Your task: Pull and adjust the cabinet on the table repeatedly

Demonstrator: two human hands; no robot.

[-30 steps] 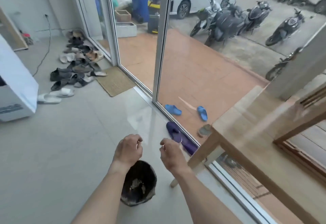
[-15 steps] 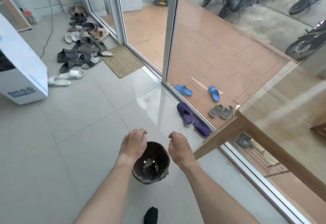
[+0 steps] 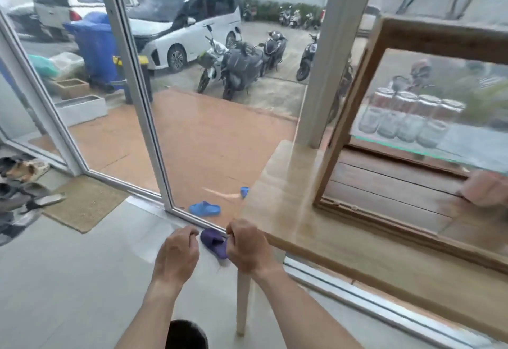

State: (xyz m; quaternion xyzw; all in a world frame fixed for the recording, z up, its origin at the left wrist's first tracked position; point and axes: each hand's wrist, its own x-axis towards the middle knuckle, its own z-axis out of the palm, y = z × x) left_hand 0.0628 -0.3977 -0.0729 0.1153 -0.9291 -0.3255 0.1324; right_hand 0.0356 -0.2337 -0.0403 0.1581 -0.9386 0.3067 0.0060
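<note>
- Left hand (image 3: 176, 259) is held out at waist height over the floor tiles, fingers curled inward, thumb near the fingertips. Anything pinched there is too small to make out; I cannot tell whether it holds something.
- Right hand (image 3: 246, 247) sits just beside it, a small gap between, curled the same way with knuckles up. Its grip is equally unclear.
- Both forearms reach forward in parallel, as if the two hands share one small piece of work between them.
- Black bin (image 3: 185, 335) stands on the floor at the bottom edge of view, below the forearms and behind the hands; only its dark rim shows.
- Purple slipper (image 3: 214, 241) lies on the tiles beyond the hands, against the sliding-door track.
- Wooden table (image 3: 357, 252) stands to the right; its near-left corner comes close to the right hand, its pale leg dropping to the floor there.
- A wooden-framed glass case (image 3: 357, 118) rests on the table's far side, with jars (image 3: 406, 120) behind the pane.
- Blue sandal (image 3: 204, 208) lies outside the glass on the terracotta paving.
- Doormat (image 3: 85, 203) and a row of shoes (image 3: 22, 183) line the doorway, left.
</note>
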